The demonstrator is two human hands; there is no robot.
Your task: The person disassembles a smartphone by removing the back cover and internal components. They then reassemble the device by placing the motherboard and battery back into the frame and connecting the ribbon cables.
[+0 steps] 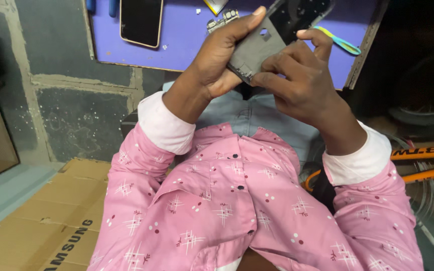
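Above purple mat: left hand fingers wrapped round dark phone body; right hand fingers pinching its lower edge.

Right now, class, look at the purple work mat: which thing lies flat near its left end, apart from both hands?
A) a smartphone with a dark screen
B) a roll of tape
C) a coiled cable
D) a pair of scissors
A: a smartphone with a dark screen lies flat on the purple mat, while the left hand and right hand hold a dark opened phone body between them.
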